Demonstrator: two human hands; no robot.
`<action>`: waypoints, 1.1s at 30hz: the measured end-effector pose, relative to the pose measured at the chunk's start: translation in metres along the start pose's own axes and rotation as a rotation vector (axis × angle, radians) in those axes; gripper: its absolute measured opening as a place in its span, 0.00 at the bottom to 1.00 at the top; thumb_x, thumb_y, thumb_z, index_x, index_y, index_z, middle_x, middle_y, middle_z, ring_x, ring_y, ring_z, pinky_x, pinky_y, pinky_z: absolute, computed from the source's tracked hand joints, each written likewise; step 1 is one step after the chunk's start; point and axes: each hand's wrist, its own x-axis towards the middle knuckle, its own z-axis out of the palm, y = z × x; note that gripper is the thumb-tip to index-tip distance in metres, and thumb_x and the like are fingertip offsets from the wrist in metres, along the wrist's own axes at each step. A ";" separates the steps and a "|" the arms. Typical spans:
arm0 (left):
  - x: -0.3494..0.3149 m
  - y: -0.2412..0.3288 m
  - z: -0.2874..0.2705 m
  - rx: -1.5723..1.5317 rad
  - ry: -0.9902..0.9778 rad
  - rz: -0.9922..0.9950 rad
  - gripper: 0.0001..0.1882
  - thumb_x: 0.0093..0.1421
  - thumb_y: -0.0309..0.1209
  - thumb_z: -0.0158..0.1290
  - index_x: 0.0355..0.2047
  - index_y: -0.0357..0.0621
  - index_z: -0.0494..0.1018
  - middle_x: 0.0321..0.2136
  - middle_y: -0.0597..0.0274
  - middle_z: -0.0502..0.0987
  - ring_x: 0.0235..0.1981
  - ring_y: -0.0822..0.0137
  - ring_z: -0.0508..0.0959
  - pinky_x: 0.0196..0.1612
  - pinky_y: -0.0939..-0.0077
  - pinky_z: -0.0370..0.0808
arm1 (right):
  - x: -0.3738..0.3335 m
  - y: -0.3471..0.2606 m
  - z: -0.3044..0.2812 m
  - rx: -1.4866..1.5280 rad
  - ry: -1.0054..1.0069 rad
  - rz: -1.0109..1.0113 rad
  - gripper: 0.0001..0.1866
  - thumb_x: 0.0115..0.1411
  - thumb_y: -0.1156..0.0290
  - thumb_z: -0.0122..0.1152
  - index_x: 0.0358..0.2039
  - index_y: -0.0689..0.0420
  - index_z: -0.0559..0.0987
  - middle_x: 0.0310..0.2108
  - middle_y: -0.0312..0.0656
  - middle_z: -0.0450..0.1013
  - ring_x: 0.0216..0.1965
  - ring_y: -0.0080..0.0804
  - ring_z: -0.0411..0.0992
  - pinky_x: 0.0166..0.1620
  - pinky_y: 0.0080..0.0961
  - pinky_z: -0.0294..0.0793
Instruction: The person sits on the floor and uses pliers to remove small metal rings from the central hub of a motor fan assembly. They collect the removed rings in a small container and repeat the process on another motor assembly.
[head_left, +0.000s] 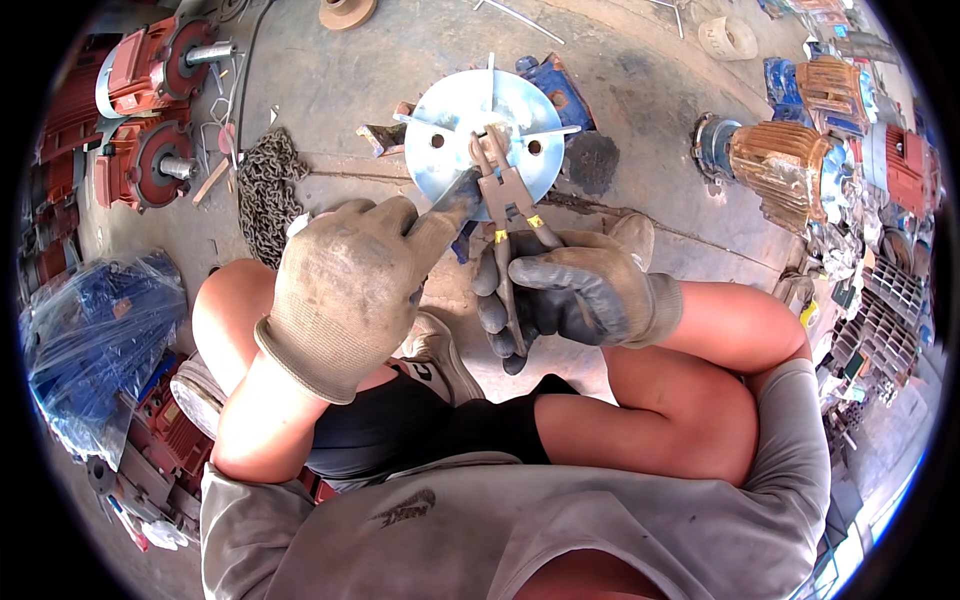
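In front of me is a round, silvery-blue metal fan (435, 170) with straight raised blades and small holes. It sits over a blue motor (562, 92) that shows mostly behind its far right edge. My left hand (350, 285), in a dirty beige work glove, holds the fan's near rim, a dark-coated digit lying across the top and the other fingers curled mostly out of sight. My right hand (570, 290), gloved with a dark palm, is closed round the handles of a pair of pliers (507, 192). Their spread jaws reach the hub at the fan's centre.
Red motors (145, 160) stand at the far left beside a heap of chain (270, 190). Blue plastic-wrapped goods (105, 340) lie at the left. On the right are a rusty motor (780, 165) and metal parts (880, 310). A pale bucket (727, 38) stands far right.
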 end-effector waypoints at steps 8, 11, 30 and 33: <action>-0.001 -0.001 -0.002 -0.016 0.024 -0.022 0.26 0.48 0.23 0.61 0.52 0.46 0.79 0.40 0.55 0.81 0.38 0.50 0.82 0.40 0.58 0.80 | 0.007 0.010 -0.010 -0.035 0.002 -0.011 0.19 0.72 0.69 0.55 0.58 0.65 0.71 0.46 0.50 0.76 0.41 0.45 0.80 0.38 0.44 0.85; 0.000 -0.001 -0.005 -0.003 0.007 -0.023 0.28 0.47 0.22 0.61 0.52 0.47 0.79 0.40 0.55 0.81 0.38 0.50 0.82 0.39 0.59 0.80 | 0.006 0.004 -0.012 -0.130 0.019 0.013 0.19 0.72 0.68 0.55 0.57 0.65 0.72 0.45 0.51 0.77 0.39 0.46 0.81 0.39 0.44 0.85; 0.003 0.004 0.004 -0.056 0.121 -0.019 0.27 0.49 0.25 0.61 0.52 0.51 0.79 0.34 0.58 0.79 0.35 0.53 0.81 0.35 0.58 0.79 | -0.004 -0.010 -0.015 0.002 -0.189 0.126 0.18 0.71 0.64 0.55 0.52 0.65 0.76 0.40 0.54 0.80 0.39 0.47 0.82 0.43 0.40 0.84; 0.004 0.004 0.007 -0.099 0.106 -0.042 0.24 0.52 0.23 0.61 0.52 0.47 0.77 0.36 0.53 0.80 0.37 0.48 0.81 0.38 0.56 0.78 | -0.005 -0.014 -0.012 -0.054 -0.146 0.101 0.17 0.71 0.65 0.55 0.52 0.65 0.76 0.40 0.53 0.79 0.39 0.46 0.82 0.43 0.40 0.84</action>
